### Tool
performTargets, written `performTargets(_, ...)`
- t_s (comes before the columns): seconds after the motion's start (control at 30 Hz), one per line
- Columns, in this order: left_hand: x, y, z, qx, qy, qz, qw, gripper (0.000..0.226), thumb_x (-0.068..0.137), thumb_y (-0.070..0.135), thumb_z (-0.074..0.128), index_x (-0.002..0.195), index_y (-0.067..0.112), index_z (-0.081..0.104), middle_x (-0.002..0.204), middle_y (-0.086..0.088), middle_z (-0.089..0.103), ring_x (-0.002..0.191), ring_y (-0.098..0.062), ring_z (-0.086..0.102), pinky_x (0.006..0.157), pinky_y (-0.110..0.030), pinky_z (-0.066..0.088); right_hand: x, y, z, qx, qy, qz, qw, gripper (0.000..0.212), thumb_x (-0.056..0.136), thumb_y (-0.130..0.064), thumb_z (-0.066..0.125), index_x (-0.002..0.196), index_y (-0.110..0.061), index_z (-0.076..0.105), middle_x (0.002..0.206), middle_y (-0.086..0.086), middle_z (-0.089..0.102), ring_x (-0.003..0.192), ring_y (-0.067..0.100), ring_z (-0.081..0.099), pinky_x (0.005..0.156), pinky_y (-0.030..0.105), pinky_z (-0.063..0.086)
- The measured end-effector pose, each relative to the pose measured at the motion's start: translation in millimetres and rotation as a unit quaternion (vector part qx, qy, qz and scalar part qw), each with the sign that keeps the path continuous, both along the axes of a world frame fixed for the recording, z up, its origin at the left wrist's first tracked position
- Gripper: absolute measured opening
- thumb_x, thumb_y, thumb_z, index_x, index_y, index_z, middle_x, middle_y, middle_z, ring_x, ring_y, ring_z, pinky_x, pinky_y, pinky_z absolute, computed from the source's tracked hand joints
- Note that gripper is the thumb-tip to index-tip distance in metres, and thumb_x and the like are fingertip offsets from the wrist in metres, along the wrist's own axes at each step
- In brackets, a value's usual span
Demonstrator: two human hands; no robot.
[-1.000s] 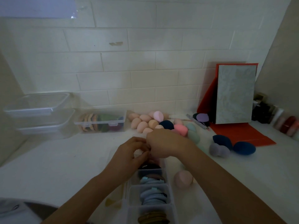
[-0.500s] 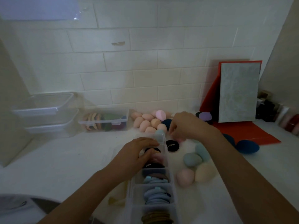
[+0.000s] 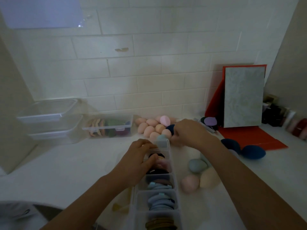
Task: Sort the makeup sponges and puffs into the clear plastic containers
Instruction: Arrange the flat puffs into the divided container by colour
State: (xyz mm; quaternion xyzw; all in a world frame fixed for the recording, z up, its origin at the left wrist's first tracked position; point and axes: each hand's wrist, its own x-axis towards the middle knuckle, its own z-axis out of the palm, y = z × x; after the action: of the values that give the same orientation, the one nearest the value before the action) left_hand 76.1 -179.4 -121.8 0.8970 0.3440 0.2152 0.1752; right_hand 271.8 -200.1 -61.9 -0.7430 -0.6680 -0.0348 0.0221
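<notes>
A long clear divided container (image 3: 176, 193) runs towards me, its compartments packed with black, pink, blue and brown puffs. My left hand (image 3: 141, 156) lies over its far compartments, fingers curled round the upright puffs (image 3: 163, 162), thumb against a black one. My right hand (image 3: 187, 131) reaches past the container's far end to a pile of peach and pink egg sponges (image 3: 149, 128); its fingers curl down at the pile's near edge and hide whatever is under them. A teal sponge (image 3: 196, 166), a pink one (image 3: 190, 183) and a cream one (image 3: 209, 180) lie right of the container.
A clear lidded box of flat puffs (image 3: 108, 128) and stacked clear tubs (image 3: 49, 120) stand at the back left by the tiled wall. Dark blue sponges (image 3: 252, 151), a lilac puff (image 3: 210, 121), a red folder with a grey board (image 3: 244, 97) and cosmetics (image 3: 295, 125) are on the right.
My right hand left the container and moved back and right to the sponge pile. The black puff lying beside the container half a second ago is out of sight. My left hand stayed on the puffs.
</notes>
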Motion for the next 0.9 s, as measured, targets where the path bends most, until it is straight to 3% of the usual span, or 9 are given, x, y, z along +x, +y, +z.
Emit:
performTargets(0.13, 2, 0, 1, 0.022, 0.015, 0.017, 1.000, 0.046, 0.093, 0.048, 0.039, 0.135, 0.028, 0.036, 0.131, 0.009, 0.039, 0.115, -0.002, 0.034, 0.093, -0.012, 0.024, 1, -3, 14, 0.159, 0.100, -0.035, 0.982, 0.022, 0.087, -0.028, 0.052, 0.073, -0.010, 0.053, 0.071, 0.005, 0.054, 0.069, 0.023, 0.051, 0.050, 0.027, 0.029)
performTargets(0.27, 5, 1, 5, 0.033, 0.068, 0.017, 0.997, 0.075, 0.075, 0.068, 0.017, 0.133, 0.025, 0.040, 0.122, 0.005, 0.041, 0.111, -0.009, 0.034, 0.098, -0.024, 0.032, -17, -11, 18, 0.146, 0.239, 0.060, 0.958, 0.017, 0.083, -0.027, 0.058, 0.083, -0.013, 0.068, 0.080, 0.004, 0.067, 0.076, 0.021, 0.062, 0.066, 0.031, 0.046)
performTargets(0.4, 9, 3, 7, 0.057, 0.124, 0.020, 0.990, 0.076, 0.071, 0.069, 0.007, 0.118, 0.028, 0.051, 0.120, 0.005, 0.043, 0.108, -0.011, 0.033, 0.101, -0.033, 0.033, -29, -12, 16, 0.099, 0.226, 0.071, 0.966, 0.016, 0.083, -0.027, 0.063, 0.086, -0.012, 0.070, 0.089, 0.004, 0.070, 0.081, 0.019, 0.063, 0.067, 0.024, 0.045)
performTargets(0.5, 8, 3, 10, 0.078, 0.189, 0.031, 0.978, 0.070, 0.073, 0.077, 0.012, 0.118, 0.036, 0.049, 0.126, 0.007, 0.049, 0.126, -0.015, 0.029, 0.113, -0.053, 0.007, -33, -13, 15, 0.094, 0.230, 0.060, 0.967, 0.021, 0.082, -0.027, 0.064, 0.085, -0.007, 0.069, 0.088, 0.012, 0.070, 0.084, 0.025, 0.064, 0.070, 0.031, 0.048)
performTargets(0.57, 9, 0, 15, 0.112, 0.220, 0.045, 0.968, 0.071, 0.073, 0.082, 0.016, 0.122, 0.040, 0.047, 0.129, 0.007, 0.051, 0.136, -0.021, 0.021, 0.109, -0.060, -0.011, -34, -15, 15, 0.098, 0.236, 0.057, 0.965, 0.021, 0.082, -0.027, 0.064, 0.086, -0.006, 0.069, 0.088, 0.013, 0.069, 0.084, 0.025, 0.064, 0.065, 0.029, 0.046)
performTargets(0.63, 10, -2, 20, 0.126, 0.236, 0.050, 0.962, 0.078, 0.070, 0.083, 0.014, 0.131, 0.042, 0.040, 0.136, 0.008, 0.050, 0.140, -0.023, 0.016, 0.107, -0.062, -0.017, -37, -14, 13, 0.087, 0.220, 0.056, 0.970, 0.022, 0.084, -0.029, 0.062, 0.088, -0.008, 0.067, 0.090, 0.012, 0.069, 0.081, 0.023, 0.063, 0.059, 0.026, 0.040)
performTargets(0.7, 13, -1, 22, 0.127, 0.247, 0.048, 0.959, 0.085, 0.067, 0.085, 0.010, 0.135, 0.042, 0.037, 0.137, 0.010, 0.049, 0.139, -0.022, 0.019, 0.106, -0.062, -0.018, -41, -11, 10, 0.055, 0.196, 0.053, 0.978, 0.022, 0.090, -0.032, 0.057, 0.091, -0.011, 0.064, 0.094, 0.009, 0.067, 0.081, 0.020, 0.059, 0.064, 0.026, 0.039)
performTargets(0.8, 15, 1, 21, 0.115, 0.241, 0.026, 0.963, 0.077, 0.067, 0.087, 0.012, 0.122, 0.047, 0.050, 0.136, 0.019, 0.047, 0.137, -0.020, 0.023, 0.105, -0.064, -0.018, -44, -7, 2, 0.008, 0.121, 0.071, 0.990, 0.027, 0.095, -0.036, 0.050, 0.096, -0.013, 0.063, 0.098, 0.007, 0.066, 0.088, 0.022, 0.061, 0.072, 0.027, 0.042)
performTargets(0.9, 14, 4, 17, 0.069, 0.204, 0.017, 0.976, 0.073, 0.067, 0.087, 0.018, 0.123, 0.050, 0.048, 0.136, 0.023, 0.045, 0.137, -0.017, 0.020, 0.105, -0.062, -0.021, -42, -2, -15, 0.048, 0.085, 0.070, 0.993, 0.018, 0.093, -0.023, 0.050, 0.100, -0.013, 0.063, 0.102, 0.009, 0.063, 0.084, 0.025, 0.057, 0.074, 0.037, 0.049)
